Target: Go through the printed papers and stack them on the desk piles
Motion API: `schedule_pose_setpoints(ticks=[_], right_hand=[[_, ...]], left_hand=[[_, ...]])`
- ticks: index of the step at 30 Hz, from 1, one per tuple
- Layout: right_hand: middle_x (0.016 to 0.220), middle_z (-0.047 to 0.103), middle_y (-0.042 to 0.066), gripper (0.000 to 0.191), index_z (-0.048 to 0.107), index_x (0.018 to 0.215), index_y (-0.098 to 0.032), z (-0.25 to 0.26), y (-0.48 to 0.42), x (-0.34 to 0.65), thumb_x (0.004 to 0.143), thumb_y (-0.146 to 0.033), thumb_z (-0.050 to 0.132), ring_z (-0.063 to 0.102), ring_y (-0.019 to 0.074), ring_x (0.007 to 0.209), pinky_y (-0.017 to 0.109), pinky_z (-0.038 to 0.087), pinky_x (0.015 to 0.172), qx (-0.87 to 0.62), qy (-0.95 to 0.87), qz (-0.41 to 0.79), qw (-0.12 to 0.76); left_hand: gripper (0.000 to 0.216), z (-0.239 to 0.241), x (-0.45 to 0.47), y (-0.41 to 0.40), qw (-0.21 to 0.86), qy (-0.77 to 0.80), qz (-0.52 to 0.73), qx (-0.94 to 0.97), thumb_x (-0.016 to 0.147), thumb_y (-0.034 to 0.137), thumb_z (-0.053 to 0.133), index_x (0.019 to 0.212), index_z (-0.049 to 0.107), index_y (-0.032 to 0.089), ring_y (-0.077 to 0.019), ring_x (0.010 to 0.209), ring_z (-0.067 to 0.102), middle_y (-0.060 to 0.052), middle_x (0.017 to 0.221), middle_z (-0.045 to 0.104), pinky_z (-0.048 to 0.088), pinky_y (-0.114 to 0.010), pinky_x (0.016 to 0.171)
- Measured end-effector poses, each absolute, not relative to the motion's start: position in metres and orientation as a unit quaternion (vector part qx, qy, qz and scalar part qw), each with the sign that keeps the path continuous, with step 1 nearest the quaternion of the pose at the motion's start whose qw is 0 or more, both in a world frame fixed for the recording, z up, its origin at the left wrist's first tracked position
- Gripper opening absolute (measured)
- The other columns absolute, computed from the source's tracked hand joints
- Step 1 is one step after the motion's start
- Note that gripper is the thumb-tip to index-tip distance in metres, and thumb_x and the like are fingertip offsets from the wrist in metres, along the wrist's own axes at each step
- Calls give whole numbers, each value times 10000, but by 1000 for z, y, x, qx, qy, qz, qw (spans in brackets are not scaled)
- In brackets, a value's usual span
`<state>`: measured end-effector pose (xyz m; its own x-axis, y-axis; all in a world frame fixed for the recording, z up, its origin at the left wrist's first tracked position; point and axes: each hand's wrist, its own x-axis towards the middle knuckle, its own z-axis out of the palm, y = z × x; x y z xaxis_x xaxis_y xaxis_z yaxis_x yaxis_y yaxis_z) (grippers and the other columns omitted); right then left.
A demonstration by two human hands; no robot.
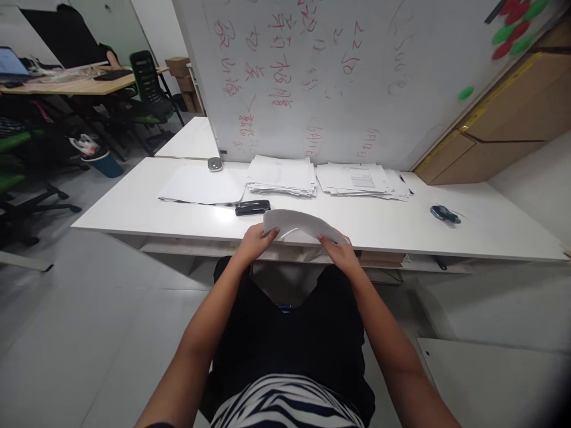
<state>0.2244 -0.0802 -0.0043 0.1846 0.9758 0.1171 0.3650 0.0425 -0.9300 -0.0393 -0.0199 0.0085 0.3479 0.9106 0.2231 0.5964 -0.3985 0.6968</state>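
Observation:
Between both hands, at the near edge of the white desk, bends a sheet or thin stack of white paper [301, 221]; I cannot tell how many sheets. My left hand [257, 242] is closed on its left end, thumb on the near side. My right hand [341, 248] pinches the right end the same way. Just beyond my left hand lies a black stapler [252, 207]. Behind it are a flat white paper stack [200, 184] on the left, a thicker paper pile [282, 175] in the middle and another paper pile [357, 179] to the right.
A whiteboard [312, 77] with red writing stands behind the desk [388, 223]. A grey computer mouse [215, 164] sits at the back left, and a dark blue object [445, 214] lies at the right. Cardboard boxes [504, 113] lean at the right. A person sits at a far desk.

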Motion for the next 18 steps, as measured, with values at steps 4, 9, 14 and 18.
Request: schedule_pose_setpoints(ticks=[4, 9, 14, 18], right_hand=[[1002, 740, 121, 472, 704, 938, -144, -10, -80, 240, 689, -542, 737, 674, 299, 973, 439, 518, 900, -649, -446, 313, 531], [1169, 702, 116, 516, 673, 1047, -170, -22, -88, 247, 657, -486, 792, 664, 291, 1065, 455, 508, 975, -613, -328, 405, 593], [1110, 729, 82, 461, 681, 1020, -200, -21, -103, 243, 635, -415, 818, 699, 276, 1001, 442, 534, 967, -572, -272, 517, 576], [1098, 733, 78, 443, 684, 1017, -198, -10, -107, 238, 643, -395, 813, 702, 274, 992, 425, 546, 949, -566, -269, 540, 563]], left_hand=[[377, 26, -47, -1, 210, 453, 315, 807, 938, 496, 431, 1055, 654, 215, -212, 994, 623, -52, 1051, 698, 475, -317, 861], [445, 21, -64, 45, 22, 541, 264, 798, 873, 450, 566, 1232, 561, 188, -308, 1154, 506, -132, 1204, 603, 393, -445, 984], [367, 4, -76, 59, 54, 544, 214, 810, 848, 461, 601, 1095, 589, 191, -278, 972, 518, -100, 1003, 590, 437, -405, 856], [347, 5, -81, 51, 88, 486, 216, 842, 836, 456, 629, 1067, 578, 202, -262, 988, 501, -76, 995, 569, 427, -392, 877]])
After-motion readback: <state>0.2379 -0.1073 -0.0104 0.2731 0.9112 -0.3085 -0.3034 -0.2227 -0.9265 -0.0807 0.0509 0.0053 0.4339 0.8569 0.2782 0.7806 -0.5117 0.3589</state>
